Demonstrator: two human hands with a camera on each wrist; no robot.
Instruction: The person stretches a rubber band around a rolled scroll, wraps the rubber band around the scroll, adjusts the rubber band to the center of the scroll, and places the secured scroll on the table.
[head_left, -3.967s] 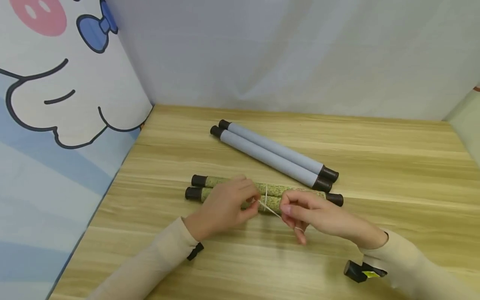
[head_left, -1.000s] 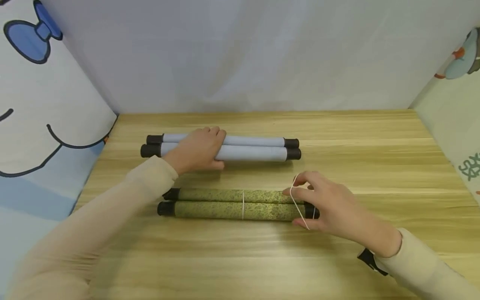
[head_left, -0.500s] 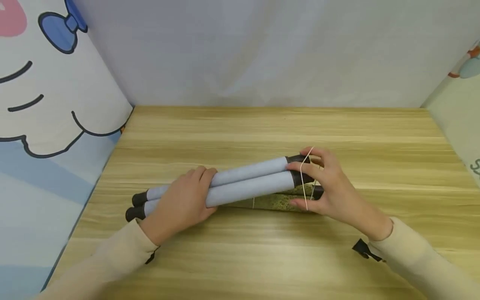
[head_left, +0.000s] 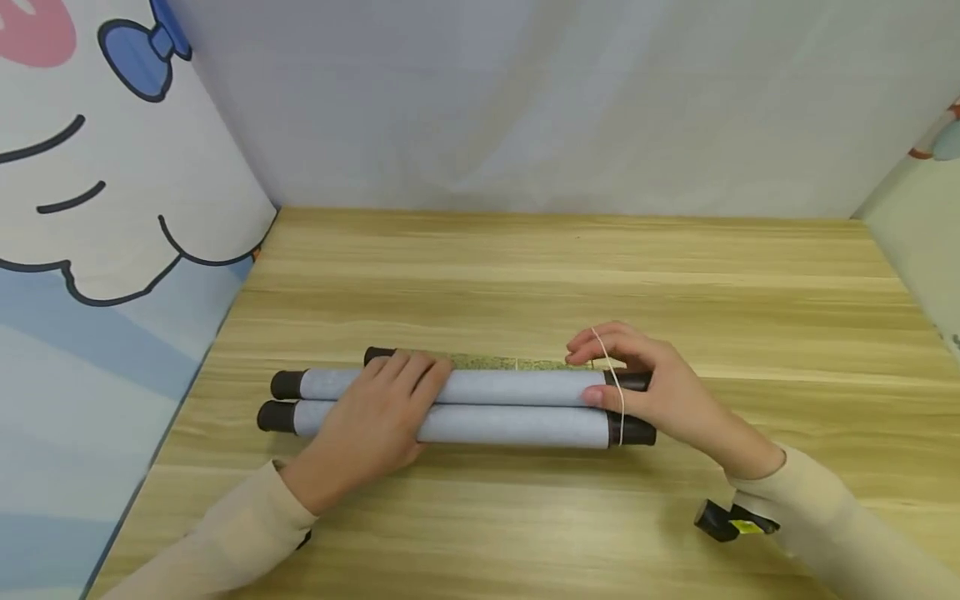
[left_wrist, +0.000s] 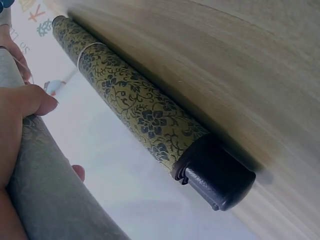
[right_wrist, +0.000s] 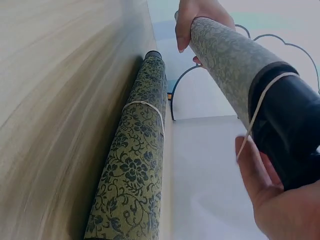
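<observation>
A pale blue-grey scroll (head_left: 517, 426), two parallel rolls with black end knobs, is held up from the table. My left hand (head_left: 375, 421) grips it left of its middle, fingers over the top. At its right end, my right hand (head_left: 648, 379) has a thin white elastic band (head_left: 620, 412) stretched over its curled fingers. That band crosses the near black knob, as the right wrist view shows, and the thumb lies on the rolls. Below and behind lies a green flower-patterned scroll (left_wrist: 135, 102), mostly hidden in the head view, with a white band (right_wrist: 145, 103) round its middle.
The wood-grain table (head_left: 525, 525) extends around both scrolls. A pale cloth wall (head_left: 525, 108) stands along its back edge, and a cartoon-printed sheet (head_left: 112, 233) borders the left side.
The hands finished at the green scroll's band and left it there. My left hand has brought the blue-grey scroll from the back to above the green one, and its right end has entered the right hand's band.
</observation>
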